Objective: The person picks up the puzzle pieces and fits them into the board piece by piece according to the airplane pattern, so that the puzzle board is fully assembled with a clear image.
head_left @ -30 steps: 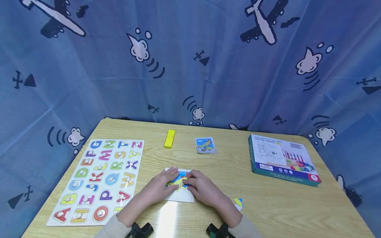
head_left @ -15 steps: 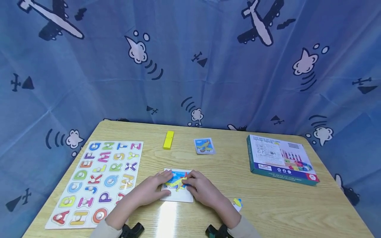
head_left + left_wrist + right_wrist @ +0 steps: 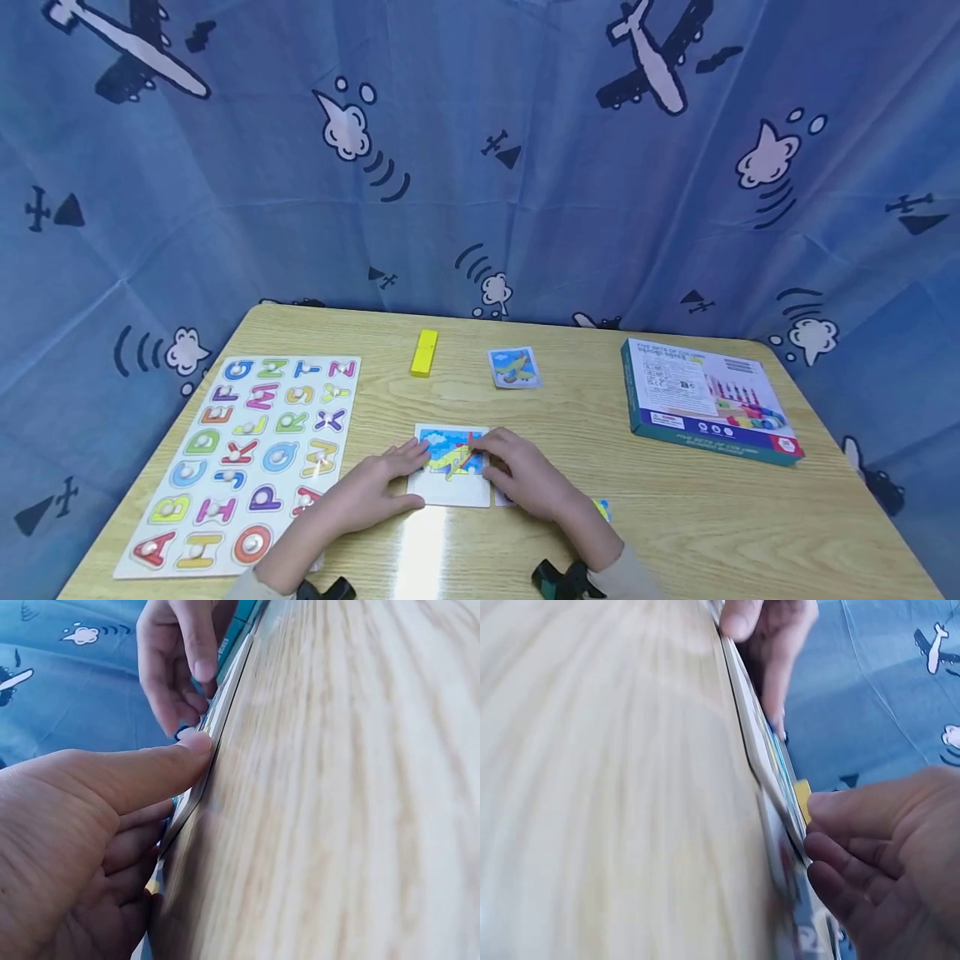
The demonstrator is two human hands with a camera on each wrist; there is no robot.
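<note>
A small puzzle board with a yellow-airplane picture on blue sky lies flat in front of me. My left hand rests at its left side, with fingertips by the picture and thumb near the lower left corner. In the left wrist view, the left thumb lies over the board's edge. My right hand touches the picture's right part near a red stripe, index fingertip and thumb apart. In the right wrist view, the right thumb stands by the board edge. A small pale piece shows partly under the right hand.
A matching airplane card and a yellow block lie farther back. On the left lies an alphabet board; a boxed toy set is at the right. A blue-yellow piece peeks out beside the right forearm.
My right hand has shifted slightly right, uncovering more of the picture and the red stripe. The left hand has slid left toward the board's edge and lies lower.
</note>
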